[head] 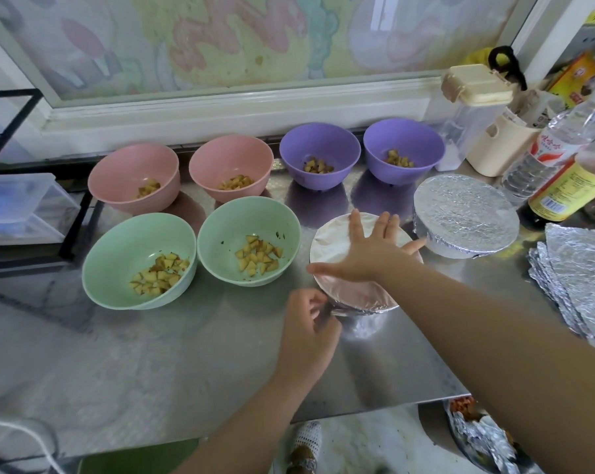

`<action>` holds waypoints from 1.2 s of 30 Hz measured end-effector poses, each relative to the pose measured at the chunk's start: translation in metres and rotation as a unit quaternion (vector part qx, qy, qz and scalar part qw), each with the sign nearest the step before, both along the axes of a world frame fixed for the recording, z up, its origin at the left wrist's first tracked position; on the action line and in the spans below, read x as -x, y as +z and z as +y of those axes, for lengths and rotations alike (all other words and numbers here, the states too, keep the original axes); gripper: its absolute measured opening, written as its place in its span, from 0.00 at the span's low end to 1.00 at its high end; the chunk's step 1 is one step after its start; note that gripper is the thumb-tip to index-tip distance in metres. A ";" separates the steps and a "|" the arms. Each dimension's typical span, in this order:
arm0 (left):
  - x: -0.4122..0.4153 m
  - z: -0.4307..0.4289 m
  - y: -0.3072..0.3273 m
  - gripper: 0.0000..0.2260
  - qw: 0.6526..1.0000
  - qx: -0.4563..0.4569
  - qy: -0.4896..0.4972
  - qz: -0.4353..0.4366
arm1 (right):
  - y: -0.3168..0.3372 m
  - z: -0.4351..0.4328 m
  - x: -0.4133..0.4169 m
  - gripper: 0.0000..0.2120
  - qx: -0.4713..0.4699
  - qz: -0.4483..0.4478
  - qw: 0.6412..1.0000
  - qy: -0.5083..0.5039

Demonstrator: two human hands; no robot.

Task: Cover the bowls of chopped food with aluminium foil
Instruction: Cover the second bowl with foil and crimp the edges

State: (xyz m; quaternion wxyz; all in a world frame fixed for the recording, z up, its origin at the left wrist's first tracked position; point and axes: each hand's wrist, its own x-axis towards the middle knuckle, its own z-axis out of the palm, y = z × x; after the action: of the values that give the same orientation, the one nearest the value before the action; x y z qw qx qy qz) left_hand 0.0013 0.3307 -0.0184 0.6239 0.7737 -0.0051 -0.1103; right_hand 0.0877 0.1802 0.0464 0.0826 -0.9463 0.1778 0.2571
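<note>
My right hand (369,249) lies flat, fingers spread, on the foil top of a bowl (357,292) in the middle of the steel counter. My left hand (306,331) pinches the foil edge at that bowl's near left side. A second foil-covered bowl (467,215) stands to the right. Uncovered bowls of chopped food stand around: two green (118,268) (220,234), two pink (118,179) (217,162), two purple (309,142) (405,138). Cut foil sheets (576,278) are stacked at the right edge.
Bottles (562,138) and a lidded plastic container (473,107) crowd the back right corner. A black wire rack (33,200) with plastic boxes stands at the left. The counter's front edge (357,410) is near me; crumpled foil (484,439) lies in a bin below.
</note>
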 end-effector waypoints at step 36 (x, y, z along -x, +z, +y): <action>-0.026 -0.041 0.048 0.21 0.753 0.503 0.178 0.385 | -0.007 0.002 0.005 0.71 -0.001 -0.011 1.000 -0.004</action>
State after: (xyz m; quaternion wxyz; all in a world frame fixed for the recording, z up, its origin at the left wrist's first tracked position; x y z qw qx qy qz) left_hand 0.0268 0.2900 0.0295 0.8806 0.2269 0.3189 -0.2672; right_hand 0.0823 0.1826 0.0392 0.0869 -0.9484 0.1798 0.2464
